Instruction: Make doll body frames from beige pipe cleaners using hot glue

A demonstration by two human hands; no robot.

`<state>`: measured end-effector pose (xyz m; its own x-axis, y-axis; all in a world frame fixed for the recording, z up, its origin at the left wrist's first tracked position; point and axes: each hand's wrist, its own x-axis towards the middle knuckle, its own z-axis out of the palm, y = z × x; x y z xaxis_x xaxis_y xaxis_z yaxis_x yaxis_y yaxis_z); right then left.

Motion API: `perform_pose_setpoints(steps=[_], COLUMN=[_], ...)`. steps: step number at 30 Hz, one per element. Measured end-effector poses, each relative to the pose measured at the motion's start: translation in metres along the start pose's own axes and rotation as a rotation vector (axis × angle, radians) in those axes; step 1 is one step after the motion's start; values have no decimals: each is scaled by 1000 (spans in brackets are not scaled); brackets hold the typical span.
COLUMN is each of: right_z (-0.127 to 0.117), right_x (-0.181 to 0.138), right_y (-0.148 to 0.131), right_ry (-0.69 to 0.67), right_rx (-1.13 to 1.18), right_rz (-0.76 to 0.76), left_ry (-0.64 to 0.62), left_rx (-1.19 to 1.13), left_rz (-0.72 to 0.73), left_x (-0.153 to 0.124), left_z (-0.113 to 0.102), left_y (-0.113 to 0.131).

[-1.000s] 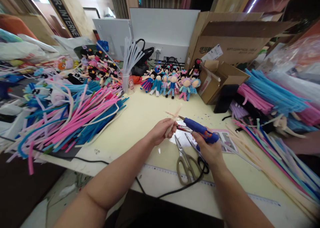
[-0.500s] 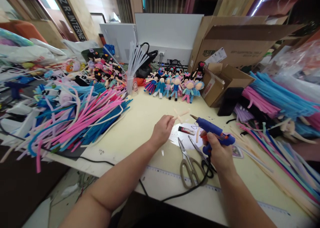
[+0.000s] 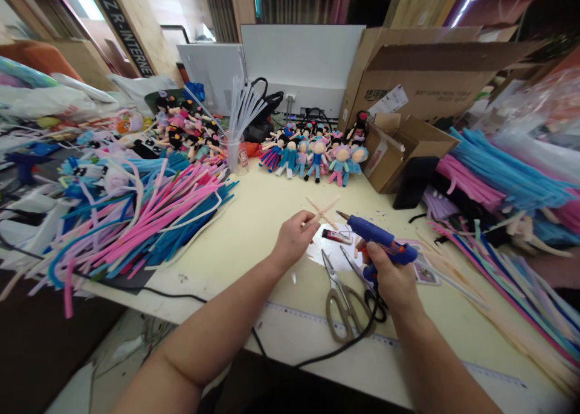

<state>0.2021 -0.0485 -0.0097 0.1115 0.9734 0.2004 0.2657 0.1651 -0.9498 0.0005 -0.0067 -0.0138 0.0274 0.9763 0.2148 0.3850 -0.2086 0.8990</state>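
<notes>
Between the fingertips of my left hand [image 3: 294, 239] is a pair of crossed beige pipe cleaners [image 3: 322, 211], forming an X above the table. My right hand [image 3: 393, 278] is wrapped round the handle of a blue hot glue gun [image 3: 374, 229]. Its nozzle points left and stands just to the right of the crossed pieces, apart from them. Below lie a small black-and-red box [image 3: 336, 237] on a white sheet [image 3: 317, 254], scissors with beige handles [image 3: 339, 302] and a second pair with black handles [image 3: 378, 308].
A heap of pink, blue and lilac pipe cleaners [image 3: 149, 220] covers the left side. Small dolls [image 3: 317, 160] stand at the back beside a cup of glue sticks [image 3: 233, 151]. Cardboard boxes [image 3: 408, 148] and more pipe cleaners [image 3: 512, 172] occupy the right. The glue gun's black cord [image 3: 335, 350] crosses the front edge.
The glue gun has shifted slightly left, closer to the crossed pipe cleaners. Those have turned a little in my left hand, and their X shape shows more plainly.
</notes>
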Motion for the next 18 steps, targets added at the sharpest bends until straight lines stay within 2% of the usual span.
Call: perform_pose_setpoints(steps=[4, 11, 18], right_z=[6, 11, 17], right_x=[-2, 1, -1], right_y=[-7, -6, -4], right_ry=[6, -50, -97], right_rx=[-37, -129, -55], right_rz=[91, -74, -28], left_ry=[-53, -104, -153], left_rx=[66, 47, -96], left_rz=[-17, -35, -129], left_x=[-3, -3, -6], left_z=[1, 3, 7], left_y=[5, 11, 8])
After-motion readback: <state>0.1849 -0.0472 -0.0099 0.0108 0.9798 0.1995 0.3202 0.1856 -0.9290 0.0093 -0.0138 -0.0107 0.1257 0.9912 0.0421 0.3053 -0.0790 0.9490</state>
